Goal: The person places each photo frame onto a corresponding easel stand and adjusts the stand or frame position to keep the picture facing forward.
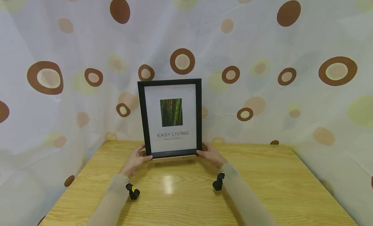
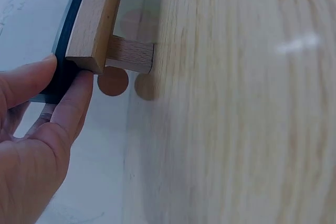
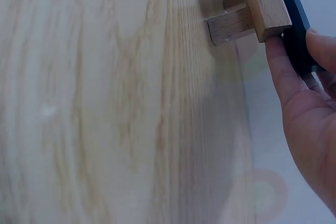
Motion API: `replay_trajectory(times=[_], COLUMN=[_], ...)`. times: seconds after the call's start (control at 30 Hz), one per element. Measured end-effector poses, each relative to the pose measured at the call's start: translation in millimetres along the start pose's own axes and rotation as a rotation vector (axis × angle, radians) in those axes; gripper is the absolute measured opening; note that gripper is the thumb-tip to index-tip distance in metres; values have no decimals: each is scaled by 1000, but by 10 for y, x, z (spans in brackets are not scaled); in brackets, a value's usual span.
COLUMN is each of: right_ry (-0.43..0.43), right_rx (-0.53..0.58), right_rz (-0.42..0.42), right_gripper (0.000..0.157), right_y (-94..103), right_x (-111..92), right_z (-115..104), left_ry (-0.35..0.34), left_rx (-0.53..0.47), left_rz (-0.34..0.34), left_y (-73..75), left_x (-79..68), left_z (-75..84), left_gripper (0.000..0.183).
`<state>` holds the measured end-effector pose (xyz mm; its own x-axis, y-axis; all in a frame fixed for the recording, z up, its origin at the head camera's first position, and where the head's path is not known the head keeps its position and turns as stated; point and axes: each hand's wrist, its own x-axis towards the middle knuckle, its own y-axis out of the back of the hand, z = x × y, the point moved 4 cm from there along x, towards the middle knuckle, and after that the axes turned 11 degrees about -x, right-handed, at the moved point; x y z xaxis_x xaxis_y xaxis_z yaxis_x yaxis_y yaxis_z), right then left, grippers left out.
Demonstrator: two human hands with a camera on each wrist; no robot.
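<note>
A black picture frame (image 1: pixel 199 116) with a white insert, a bamboo picture and the words "EASY LIVING" stands nearly upright near the table's far edge. Under its lower edge runs a wooden ledge (image 1: pixel 175 159), part of what looks like a small stand; wooden feet (image 2: pixel 131 54) show below it in the wrist views. My left hand (image 1: pixel 136 159) grips the lower left corner, thumb in front. At the lower right corner my right hand (image 1: pixel 212 154) holds the frame the same way, a finger touching the end of the wooden ledge (image 3: pixel 270 11). The stand's back is hidden.
The wooden table (image 1: pixel 180 200) spreads in front of the frame and to both sides. Behind it hangs a pale curtain (image 1: pixel 204 35) with brown and yellow circles, which also closes off the left and right sides. A small black camera sits on each wrist.
</note>
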<state>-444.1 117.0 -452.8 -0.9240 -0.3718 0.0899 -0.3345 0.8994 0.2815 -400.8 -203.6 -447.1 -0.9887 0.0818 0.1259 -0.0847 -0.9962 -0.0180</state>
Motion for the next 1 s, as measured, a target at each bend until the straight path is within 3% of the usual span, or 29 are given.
replay_trajectory(times=[0.5, 0.73, 1.0], right_ry=[8, 14, 13], right_rx=[-36, -56, -76], right_rz=[-12, -22, 0], right_gripper=[57, 53, 50], right_y=[223, 337, 457], right_x=[-230, -317, -360], right_z=[57, 51, 109], left_ry=[2, -14, -110], left_rx=[5, -59, -44], left_rz=[-36, -44, -73], left_y=[-260, -382, -503], left_x=[35, 100, 121], left_z=[-37, -56, -63], left_gripper=[67, 60, 58])
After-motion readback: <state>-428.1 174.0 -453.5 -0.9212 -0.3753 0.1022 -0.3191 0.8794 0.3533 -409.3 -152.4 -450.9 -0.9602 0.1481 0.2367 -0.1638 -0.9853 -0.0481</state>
